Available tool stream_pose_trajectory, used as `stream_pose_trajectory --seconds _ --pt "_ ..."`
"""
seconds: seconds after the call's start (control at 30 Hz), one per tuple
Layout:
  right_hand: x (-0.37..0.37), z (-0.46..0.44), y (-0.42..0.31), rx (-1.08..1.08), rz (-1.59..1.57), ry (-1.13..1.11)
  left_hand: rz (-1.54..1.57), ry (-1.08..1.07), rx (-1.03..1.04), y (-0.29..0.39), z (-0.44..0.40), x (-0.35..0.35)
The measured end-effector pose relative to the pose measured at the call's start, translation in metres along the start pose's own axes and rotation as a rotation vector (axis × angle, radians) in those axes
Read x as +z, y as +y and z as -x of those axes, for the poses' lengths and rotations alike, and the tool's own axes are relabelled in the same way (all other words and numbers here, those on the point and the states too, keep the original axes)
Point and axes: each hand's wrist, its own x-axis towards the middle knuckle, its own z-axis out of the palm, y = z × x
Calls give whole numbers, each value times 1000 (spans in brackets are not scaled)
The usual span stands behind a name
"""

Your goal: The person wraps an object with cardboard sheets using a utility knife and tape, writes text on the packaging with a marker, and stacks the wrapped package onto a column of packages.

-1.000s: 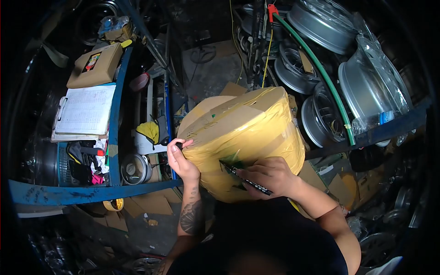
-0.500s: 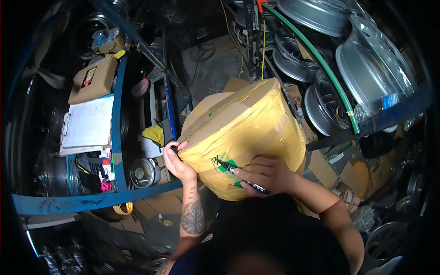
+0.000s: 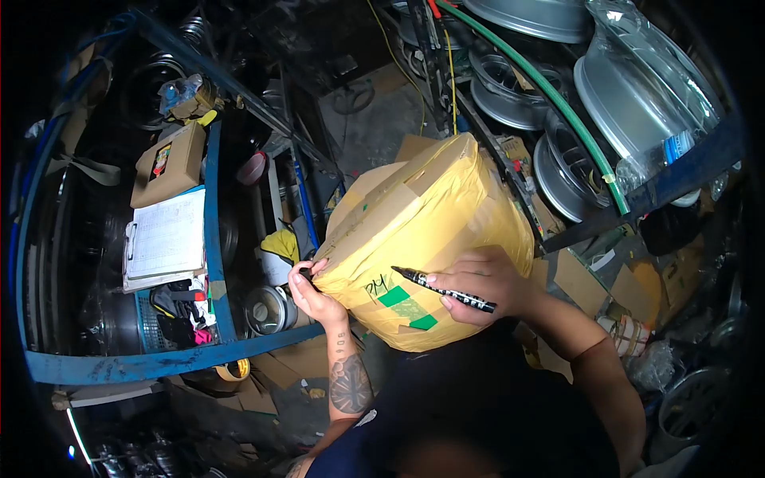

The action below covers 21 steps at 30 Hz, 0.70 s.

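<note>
A bulky package (image 3: 430, 219) wrapped in yellow tape over cardboard leans against my body. Its near side bears short black handwriting (image 3: 375, 284) above green tape patches (image 3: 409, 308). My right hand (image 3: 482, 283) is closed around a black marker (image 3: 446, 290), whose uncapped tip points left, just right of and slightly above the writing. At the package's left edge, my left hand (image 3: 315, 295) grips the wrapped rim with curled fingers. Whether anything else sits between those fingers cannot be made out.
To the left, a blue metal rack (image 3: 143, 362) holds a clipboard with papers (image 3: 166, 239) and a cardboard box (image 3: 169, 166). Silver wheel rims (image 3: 570, 171) are stacked at right behind a green hose (image 3: 550, 92). Cardboard pieces (image 3: 580, 279) litter the floor.
The marker tip has lifted away from the lettering and shifted right and up. The handwriting has gained strokes. My left hand stays on the package's edge; the view has shifted slightly.
</note>
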Motion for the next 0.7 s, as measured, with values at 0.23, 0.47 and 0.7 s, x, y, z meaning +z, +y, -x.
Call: stream_pose_trajectory --seconds 0.23,0.47,0.7 --pt "-2 9 4 -79 -35 -10 -66 12 20 9 0 2" --pt "-5 14 17 -68 -55 121 -129 -57 55 42 5 17" --pt "-5 21 17 -90 -67 144 -143 -54 78 40 9 27"
